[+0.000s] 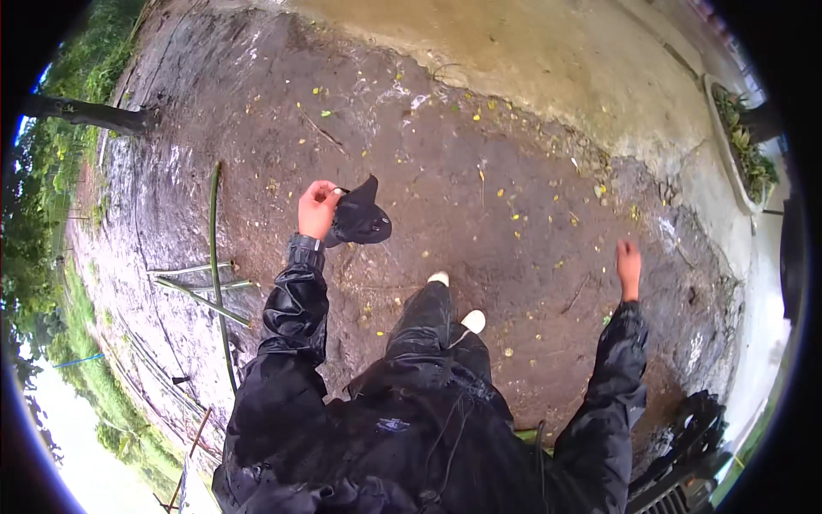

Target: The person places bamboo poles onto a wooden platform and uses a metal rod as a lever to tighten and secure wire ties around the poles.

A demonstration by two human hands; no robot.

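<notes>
My left hand (318, 212) is closed on the edge of a black cap (360, 217). The cap hangs in the air to the right of my fingers, its peak pointing up and away from me. Out to the right, apart from everything, is my right hand (629, 267), its fingers curled in and nothing showing in them. Both my arms are in wet-looking black jacket sleeves.
White-toed shoes (472, 321) stand on damp brown ground (445, 214) scattered with yellow leaves. Left of me lie a long green pole (215, 231) and thinner sticks. A tree trunk (90, 115) rises at far left. A concrete planter (728, 141) borders the right; a dark machine-like object (685, 454) sits lower right.
</notes>
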